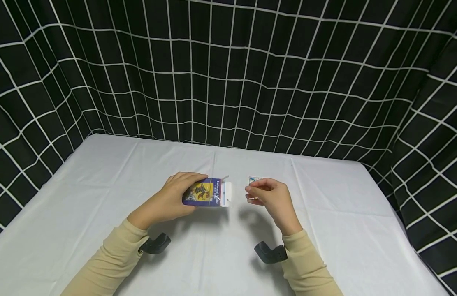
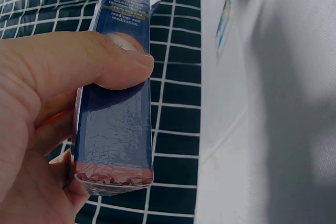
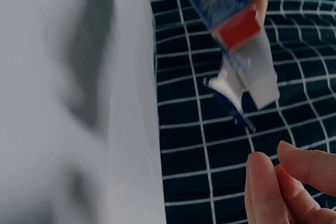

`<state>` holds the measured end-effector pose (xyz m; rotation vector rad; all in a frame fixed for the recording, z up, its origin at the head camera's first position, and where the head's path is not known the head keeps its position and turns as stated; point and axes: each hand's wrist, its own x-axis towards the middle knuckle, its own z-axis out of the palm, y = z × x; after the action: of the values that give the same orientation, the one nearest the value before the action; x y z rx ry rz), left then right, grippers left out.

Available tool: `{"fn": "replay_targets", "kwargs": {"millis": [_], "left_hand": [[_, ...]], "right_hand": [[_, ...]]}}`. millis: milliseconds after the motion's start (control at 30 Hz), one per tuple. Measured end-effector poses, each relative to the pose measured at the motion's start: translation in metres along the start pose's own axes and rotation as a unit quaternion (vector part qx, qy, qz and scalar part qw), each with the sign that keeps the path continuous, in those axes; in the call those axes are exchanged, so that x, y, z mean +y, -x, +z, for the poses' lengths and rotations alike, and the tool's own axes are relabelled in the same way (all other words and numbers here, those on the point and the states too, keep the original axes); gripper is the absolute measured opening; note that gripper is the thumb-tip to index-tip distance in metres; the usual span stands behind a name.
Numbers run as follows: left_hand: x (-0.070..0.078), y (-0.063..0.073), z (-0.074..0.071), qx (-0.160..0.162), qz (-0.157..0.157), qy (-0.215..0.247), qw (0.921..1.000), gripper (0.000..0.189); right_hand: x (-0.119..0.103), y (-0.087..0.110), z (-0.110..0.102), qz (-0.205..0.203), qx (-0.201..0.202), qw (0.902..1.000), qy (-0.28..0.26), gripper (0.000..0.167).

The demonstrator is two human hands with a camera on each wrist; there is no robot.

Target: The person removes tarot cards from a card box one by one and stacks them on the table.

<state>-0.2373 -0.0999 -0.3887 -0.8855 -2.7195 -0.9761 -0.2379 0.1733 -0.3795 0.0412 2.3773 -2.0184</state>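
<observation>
My left hand [image 1: 176, 196] grips a blue tarot deck box [image 1: 202, 192] lengthwise, its picture side facing up in the head view. The thumb presses on the narrow side of the box [image 2: 118, 129] in the left wrist view. At the box's right end, the white flaps [image 3: 260, 72] stand open. My right hand [image 1: 269, 197] hovers to the right of that end, apart from it. Its fingers are loosely bent, with nothing visible between thumb and forefinger [image 3: 262, 182]. A card with a blue border [image 1: 255, 179] lies on the table, partly hidden behind the right hand.
A white cloth covers the table [image 1: 102, 197]. Black curtains with a white grid [image 1: 228, 74] hang behind it and along both sides. Dark wrist mounts [image 1: 270, 253] stick out from the beige sleeves [image 1: 306, 263].
</observation>
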Motion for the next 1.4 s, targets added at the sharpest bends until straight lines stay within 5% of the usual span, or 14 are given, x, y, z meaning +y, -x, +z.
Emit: {"fn": "replay_targets", "kwargs": {"millis": [1400], "left_hand": [[0.009,0.001,0.004,-0.016,0.012,0.013,0.9997,0.077]], "right_hand": [[-0.003,0.011,0.029,-0.005,0.0,0.9999,-0.014,0.025]]}}
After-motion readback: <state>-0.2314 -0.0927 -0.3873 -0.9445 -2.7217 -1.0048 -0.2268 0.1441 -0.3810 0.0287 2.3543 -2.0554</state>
